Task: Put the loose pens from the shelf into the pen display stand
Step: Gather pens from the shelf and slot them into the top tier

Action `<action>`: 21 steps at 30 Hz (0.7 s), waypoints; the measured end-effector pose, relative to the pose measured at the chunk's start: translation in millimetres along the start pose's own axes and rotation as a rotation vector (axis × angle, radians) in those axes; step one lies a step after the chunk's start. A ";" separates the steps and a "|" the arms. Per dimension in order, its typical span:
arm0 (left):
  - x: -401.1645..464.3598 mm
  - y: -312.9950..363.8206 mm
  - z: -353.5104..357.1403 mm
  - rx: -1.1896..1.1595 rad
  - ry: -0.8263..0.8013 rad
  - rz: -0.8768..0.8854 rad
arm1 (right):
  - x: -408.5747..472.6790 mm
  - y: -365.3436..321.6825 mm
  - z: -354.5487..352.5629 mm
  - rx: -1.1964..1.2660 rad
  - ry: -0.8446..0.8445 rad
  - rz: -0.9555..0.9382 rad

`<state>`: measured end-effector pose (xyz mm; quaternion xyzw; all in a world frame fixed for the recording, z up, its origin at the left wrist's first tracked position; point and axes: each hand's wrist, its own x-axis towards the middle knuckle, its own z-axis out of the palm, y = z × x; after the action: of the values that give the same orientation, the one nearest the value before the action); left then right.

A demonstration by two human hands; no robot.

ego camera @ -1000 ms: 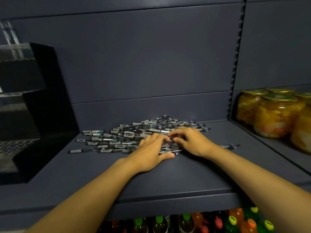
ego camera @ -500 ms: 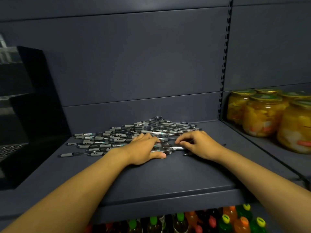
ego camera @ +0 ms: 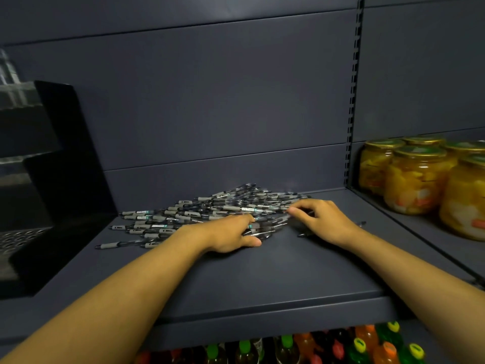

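A heap of several loose pens (ego camera: 210, 210) with grey grips lies on the dark grey shelf (ego camera: 262, 279), towards the back. My left hand (ego camera: 228, 236) rests palm down on the heap's near edge, fingers curled over a small bunch of pens. My right hand (ego camera: 322, 222) lies on the heap's right end, fingertips touching the same bunch. The black pen display stand (ego camera: 52, 185) with clear tiers stands at the far left of the shelf, well apart from both hands.
Glass jars of yellow preserved fruit (ego camera: 420, 179) fill the neighbouring shelf on the right, behind a slotted upright (ego camera: 353, 101). Coloured drink bottles (ego camera: 315, 348) stand on the shelf below. A stray pen (ego camera: 360, 224) pokes out behind my right wrist.
My hands have drawn slightly apart along the bunch of pens, the right one shifting to the right. The camera has turned a little to the right.
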<state>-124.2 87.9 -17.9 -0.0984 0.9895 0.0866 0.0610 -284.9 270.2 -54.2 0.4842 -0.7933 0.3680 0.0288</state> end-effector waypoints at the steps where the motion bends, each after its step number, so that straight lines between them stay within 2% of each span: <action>1: -0.2 -0.5 0.2 -0.007 0.001 0.003 | 0.4 3.4 -3.0 -0.015 -0.005 0.010; 12: -6.6 2.7 -1.2 0.075 0.083 0.104 | 2.3 -0.7 -12.3 -0.056 0.107 -0.015; 17: -4.6 6.3 -3.8 0.060 0.074 0.082 | -1.6 -6.1 -11.6 -0.103 0.012 -0.050; 21: -3.4 4.1 -4.8 0.064 0.089 0.118 | -1.0 -8.3 -11.6 -0.083 0.000 -0.022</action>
<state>-122.2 91.6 -12.0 -0.0415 0.9976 0.0542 0.0149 -281.4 275.9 -41.5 0.4912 -0.8025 0.3345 0.0529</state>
